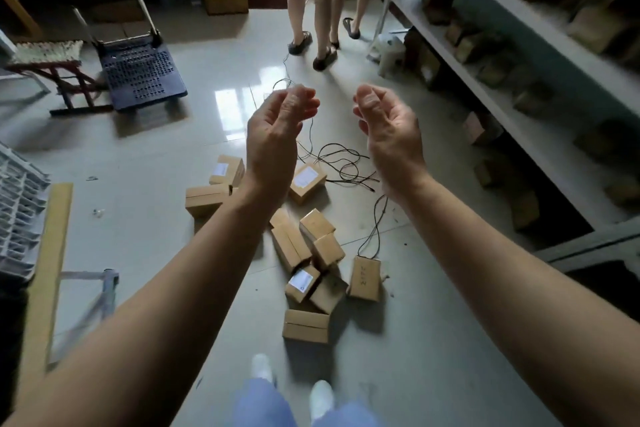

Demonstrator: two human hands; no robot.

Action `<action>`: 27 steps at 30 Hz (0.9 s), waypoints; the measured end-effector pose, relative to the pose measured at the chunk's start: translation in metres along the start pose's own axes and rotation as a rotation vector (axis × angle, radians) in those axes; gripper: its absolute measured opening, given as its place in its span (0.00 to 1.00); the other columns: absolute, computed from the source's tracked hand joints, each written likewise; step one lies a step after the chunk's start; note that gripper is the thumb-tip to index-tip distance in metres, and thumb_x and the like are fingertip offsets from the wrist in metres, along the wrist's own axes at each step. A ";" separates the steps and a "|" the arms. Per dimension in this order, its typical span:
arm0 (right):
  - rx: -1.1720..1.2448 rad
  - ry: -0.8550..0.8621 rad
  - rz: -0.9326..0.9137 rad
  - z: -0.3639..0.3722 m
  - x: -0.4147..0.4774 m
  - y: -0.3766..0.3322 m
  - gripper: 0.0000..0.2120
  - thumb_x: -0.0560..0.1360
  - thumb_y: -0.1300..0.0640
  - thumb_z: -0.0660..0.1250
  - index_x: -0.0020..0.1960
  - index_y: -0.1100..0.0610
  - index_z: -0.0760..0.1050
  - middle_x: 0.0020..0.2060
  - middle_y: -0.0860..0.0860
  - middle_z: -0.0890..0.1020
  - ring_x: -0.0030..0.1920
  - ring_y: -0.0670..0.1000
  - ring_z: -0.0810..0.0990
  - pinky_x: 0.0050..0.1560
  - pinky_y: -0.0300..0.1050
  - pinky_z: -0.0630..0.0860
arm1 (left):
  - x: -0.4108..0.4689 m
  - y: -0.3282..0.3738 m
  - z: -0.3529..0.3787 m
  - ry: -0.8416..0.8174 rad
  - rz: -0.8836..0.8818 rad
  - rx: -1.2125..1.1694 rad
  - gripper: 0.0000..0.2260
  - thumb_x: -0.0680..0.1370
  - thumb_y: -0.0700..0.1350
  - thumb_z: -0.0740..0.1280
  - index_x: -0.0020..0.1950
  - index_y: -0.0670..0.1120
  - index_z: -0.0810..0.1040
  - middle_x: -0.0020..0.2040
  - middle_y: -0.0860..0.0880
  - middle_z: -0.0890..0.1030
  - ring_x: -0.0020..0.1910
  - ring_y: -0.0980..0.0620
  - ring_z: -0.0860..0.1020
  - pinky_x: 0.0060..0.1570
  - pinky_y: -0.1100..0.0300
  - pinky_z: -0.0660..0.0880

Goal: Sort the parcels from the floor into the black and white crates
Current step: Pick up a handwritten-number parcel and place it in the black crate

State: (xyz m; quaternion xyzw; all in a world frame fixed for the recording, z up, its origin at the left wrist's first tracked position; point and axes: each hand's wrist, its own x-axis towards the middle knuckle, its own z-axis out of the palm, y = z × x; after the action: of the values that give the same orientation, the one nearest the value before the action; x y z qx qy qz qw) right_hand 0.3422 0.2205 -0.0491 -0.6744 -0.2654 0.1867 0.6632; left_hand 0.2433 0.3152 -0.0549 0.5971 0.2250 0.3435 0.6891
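The parcels (304, 243) are small brown cardboard boxes, square-edged and matt. They lie heaped in the middle of the floor (145, 218), and some lean on one another. Three carry a white paper label, among them the labelled parcel (306, 182) at the far end of the heap. The print on the labels is too small and blurred to read. The marked parcel (365, 277), on the side of the heap toward the shelving (485, 76), bears dark handwriting on its upper face, which is also illegible. A thin black cable (339, 163) lies in loops beyond the heap, and one strand runs to the marked parcel's top edge.

Both bare hands hang in the air over the far parcels with palms turned toward each other. The left grip (277, 135) is released, its fingers loosely bent around nothing, and the right grip (388, 128) is the same. The left hand and forearm hide parts of several boxes.

At the floor's left edge, what looks like a white crate (17, 204) of latticed plastic is cut off by the frame. The floor is glossy pale tile. The grey metal shelving along the right edge holds brown boxes too blurred to make out. A dark blue perforated trolley (142, 76) stands toward the far left corner.
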 end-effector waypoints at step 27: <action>-0.071 -0.532 0.102 -0.155 0.070 0.072 0.12 0.80 0.54 0.60 0.59 0.60 0.73 0.46 0.45 0.77 0.49 0.42 0.76 0.50 0.34 0.73 | -0.018 -0.090 0.170 0.533 -0.062 -0.033 0.13 0.83 0.47 0.55 0.54 0.44 0.77 0.53 0.43 0.81 0.56 0.48 0.79 0.56 0.59 0.75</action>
State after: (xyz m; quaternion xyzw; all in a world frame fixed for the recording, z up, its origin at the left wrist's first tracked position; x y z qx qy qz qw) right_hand 0.4984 0.1412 -0.1056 -0.6371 -0.4022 0.3812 0.5357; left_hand 0.3721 0.1840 -0.1135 0.4670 0.4110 0.4708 0.6256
